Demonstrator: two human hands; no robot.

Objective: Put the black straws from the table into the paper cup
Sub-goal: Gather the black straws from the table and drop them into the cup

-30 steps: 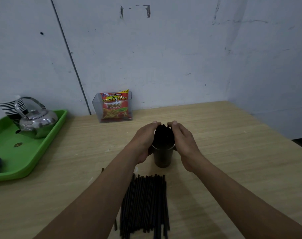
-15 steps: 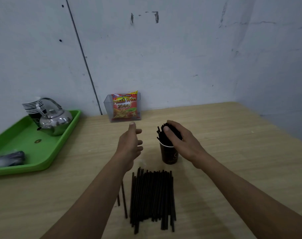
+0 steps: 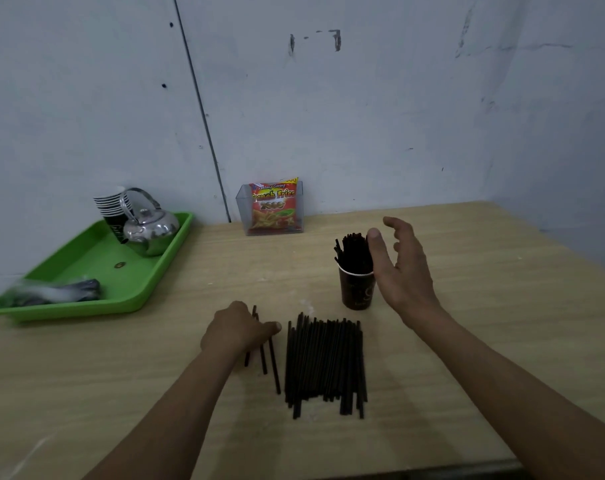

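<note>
A dark paper cup (image 3: 356, 292) stands upright on the wooden table (image 3: 484, 306), stuffed with black straws (image 3: 353, 252) that stick out of its top. My right hand (image 3: 401, 271) hovers at the cup's right side with relaxed fingers, its thumb next to the standing straws. A pile of black straws (image 3: 325, 362) lies flat in front of the cup. Left of the pile lie three loose straws (image 3: 271, 365). My left hand (image 3: 238, 332) is palm down on them, fingers curled over them, thumb pointing toward the pile.
A green tray (image 3: 86, 265) at the left holds a metal kettle (image 3: 150, 230), a stack of paper cups (image 3: 112, 207) and a blurred dark object (image 3: 58, 292). A clear box with a red snack packet (image 3: 273, 209) stands against the wall.
My left hand has dropped from beside the cup down onto the loose straws. My right hand has let go of the straws in the cup and spread beside it.
</note>
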